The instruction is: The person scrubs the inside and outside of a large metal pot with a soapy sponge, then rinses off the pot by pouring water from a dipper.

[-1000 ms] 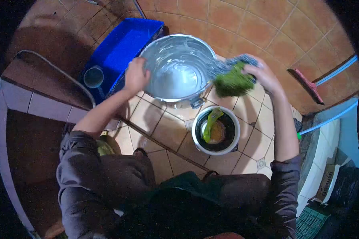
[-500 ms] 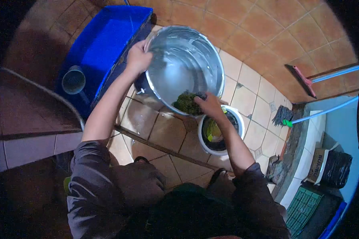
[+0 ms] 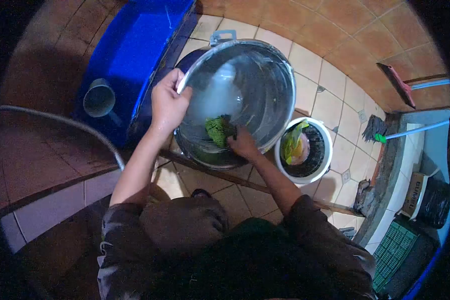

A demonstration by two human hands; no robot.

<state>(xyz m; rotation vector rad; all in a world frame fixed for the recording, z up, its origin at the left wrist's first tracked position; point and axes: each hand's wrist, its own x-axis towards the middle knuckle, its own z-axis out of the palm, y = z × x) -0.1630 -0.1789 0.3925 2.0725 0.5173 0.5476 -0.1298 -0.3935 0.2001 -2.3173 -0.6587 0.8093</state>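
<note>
One long, bright blue plastic tub [image 3: 135, 45] lies just to the left of a wide, round, silvery metal pot [image 3: 271, 92], which leans with its mouth towards the person; a cloudy white patch shows inside, though from here I can't tell liquid from glare. Well off to the pot's lower right I see a flat, green, latticed plastic crate [image 3: 392, 250], and just beside the pot on its right a round white plastic bucket [image 3: 328, 156] with a dark inside. Further right of the pot lie a mop head of grey strands [image 3: 373, 128] and, beyond it, a pink-and-black squeegee [image 3: 399, 86]. Left of the pot, at the tub's near end, sits a round grey dipper [image 3: 99, 99]. The person's left hand [image 3: 169, 103] grips the pot's left rim, fingers curled over the edge. The right hand [image 3: 244, 144] reaches inside, fingers closed on a rough green scrubbing pad [image 3: 216, 131] low in the pot; I can't tell whether that pad touches the wall.
</note>
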